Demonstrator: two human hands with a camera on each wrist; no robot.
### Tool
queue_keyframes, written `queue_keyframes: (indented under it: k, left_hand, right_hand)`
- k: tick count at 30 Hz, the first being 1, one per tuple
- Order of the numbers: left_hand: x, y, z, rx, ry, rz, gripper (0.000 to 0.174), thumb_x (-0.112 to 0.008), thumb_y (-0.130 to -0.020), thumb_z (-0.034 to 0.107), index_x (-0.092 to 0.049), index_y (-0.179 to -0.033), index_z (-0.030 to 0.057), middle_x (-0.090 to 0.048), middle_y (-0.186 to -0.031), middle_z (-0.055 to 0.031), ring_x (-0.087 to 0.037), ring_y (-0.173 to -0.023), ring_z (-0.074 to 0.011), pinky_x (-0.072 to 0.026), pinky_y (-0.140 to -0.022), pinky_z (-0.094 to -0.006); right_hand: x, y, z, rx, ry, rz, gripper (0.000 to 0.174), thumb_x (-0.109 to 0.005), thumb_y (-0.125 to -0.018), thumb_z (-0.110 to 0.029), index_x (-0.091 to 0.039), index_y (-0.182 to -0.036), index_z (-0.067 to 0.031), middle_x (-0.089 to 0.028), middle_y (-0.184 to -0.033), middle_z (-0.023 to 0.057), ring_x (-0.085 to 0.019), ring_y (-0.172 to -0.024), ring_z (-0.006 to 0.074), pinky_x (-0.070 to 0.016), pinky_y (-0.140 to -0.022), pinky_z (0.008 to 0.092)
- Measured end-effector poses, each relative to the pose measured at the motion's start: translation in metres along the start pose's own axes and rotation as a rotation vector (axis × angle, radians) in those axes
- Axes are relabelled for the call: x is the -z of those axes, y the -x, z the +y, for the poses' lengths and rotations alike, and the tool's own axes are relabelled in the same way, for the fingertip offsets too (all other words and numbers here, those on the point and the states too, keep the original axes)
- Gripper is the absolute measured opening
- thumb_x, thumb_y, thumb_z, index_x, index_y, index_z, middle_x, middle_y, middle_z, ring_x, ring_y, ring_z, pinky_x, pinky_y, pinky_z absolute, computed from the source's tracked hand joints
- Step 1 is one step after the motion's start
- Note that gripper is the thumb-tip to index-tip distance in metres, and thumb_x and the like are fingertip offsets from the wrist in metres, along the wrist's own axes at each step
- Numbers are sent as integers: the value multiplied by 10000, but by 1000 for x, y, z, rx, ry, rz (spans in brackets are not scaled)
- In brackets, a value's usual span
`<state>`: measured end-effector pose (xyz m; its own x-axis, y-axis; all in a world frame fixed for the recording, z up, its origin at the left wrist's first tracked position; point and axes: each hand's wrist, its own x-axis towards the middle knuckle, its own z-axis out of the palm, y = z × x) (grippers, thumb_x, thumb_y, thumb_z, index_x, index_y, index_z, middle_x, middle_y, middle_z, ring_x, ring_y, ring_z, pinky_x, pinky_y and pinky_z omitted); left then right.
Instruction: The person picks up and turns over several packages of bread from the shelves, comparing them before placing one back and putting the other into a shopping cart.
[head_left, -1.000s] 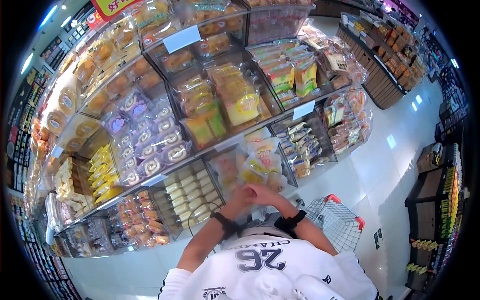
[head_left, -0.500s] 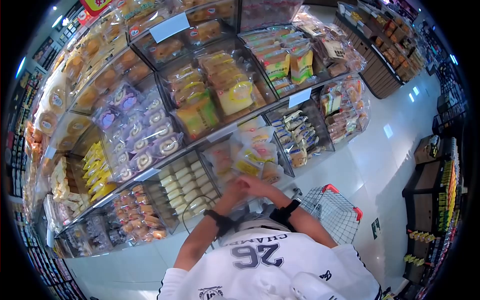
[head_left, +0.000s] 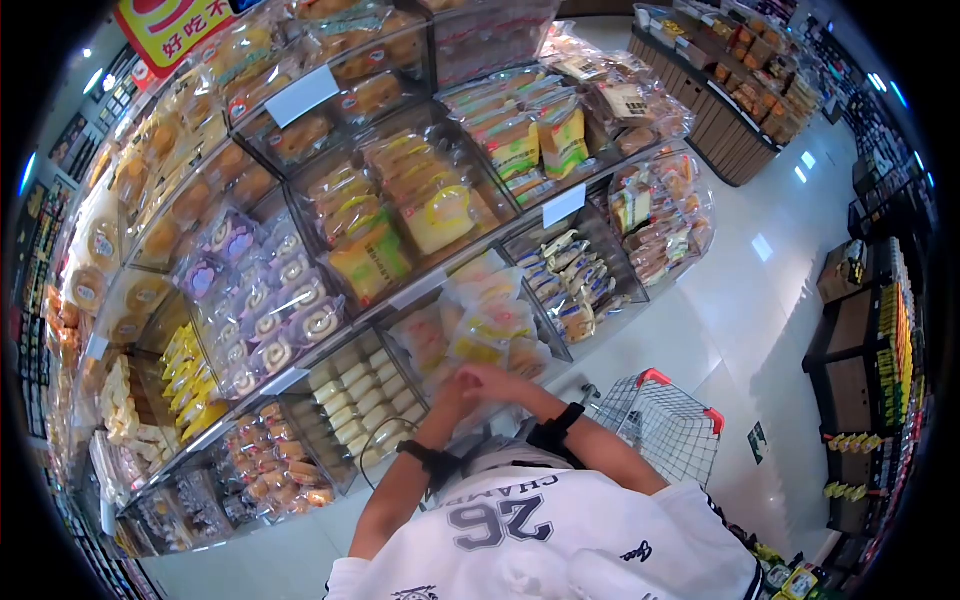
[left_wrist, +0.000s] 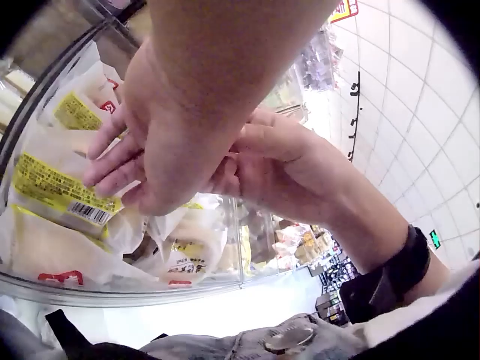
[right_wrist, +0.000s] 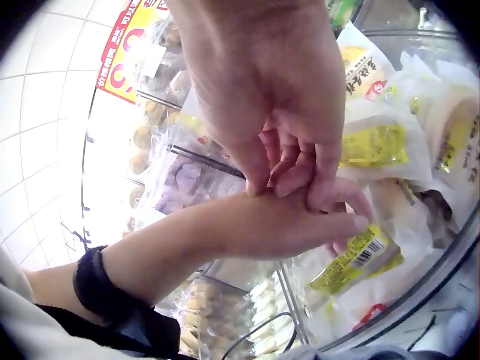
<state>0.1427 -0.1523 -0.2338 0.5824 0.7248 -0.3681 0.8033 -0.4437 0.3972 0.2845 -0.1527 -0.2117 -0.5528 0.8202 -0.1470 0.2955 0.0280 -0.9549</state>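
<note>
Both hands are together just above a clear bin of white-wrapped buns with yellow labels [head_left: 490,325]. My left hand [left_wrist: 161,142] hangs over the packets, fingers loosely extended and holding nothing; its fingertips overlap a yellow barcode label [right_wrist: 367,253] in the right wrist view, where contact is unclear. Across the back of the left hand [right_wrist: 289,225] lies my right hand [right_wrist: 274,97], its thumb and curled fingers gripping there near the wrist. In the head view the right hand [head_left: 495,383] partly covers the left hand [head_left: 455,395].
Tiered clear bins hold purple-wrapped rolls [head_left: 270,310], sliced bread [head_left: 435,215] and pale small packets [head_left: 365,400]. A wire cart [head_left: 665,430] with red corners stands at right, on the tiled floor. Farther right is a dark shelf unit [head_left: 845,380].
The head view has shifted, so bins and hands appear farther left. The hands stay together over the same bin, the right still on the left.
</note>
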Motion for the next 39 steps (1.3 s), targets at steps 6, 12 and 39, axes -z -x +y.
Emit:
queue_keyframes:
  k: [6, 12, 39]
  left_hand:
    - [-28, -6, -23, -181, -80, 9, 247, -516, -737, 201, -573, -951, 92, -598, -962, -119, -565, -920, -266, -457, -753, -373]
    - [-14, -9, -8, -442, 61, 329, 207, -542, -683, 113, -585, -884, 92, -608, -860, -98, -587, -792, -288, -474, -641, -379]
    - [240, -52, 34, 78, -259, 961, 578, -571, -766, 250, -334, -1238, 16, -319, -1268, -198, -236, -1214, -403, -213, -981, -495]
  right_hand:
    - [9, 9, -35, 6, 154, -14, 455, -696, -682, -306, -519, -1009, -43, -567, -866, 101, -541, -802, 205, -431, -710, 307]
    - [16, 9, 4, -49, 20, 35, 523, -690, -674, -373, -524, -1041, -40, -583, -907, 141, -560, -824, 255, -437, -707, 331]
    - [41, 263, 188, -1240, -424, 999, 551, -636, -716, -269, -457, -1100, 83, -528, -1027, 201, -556, -841, 336, -487, -511, 432]
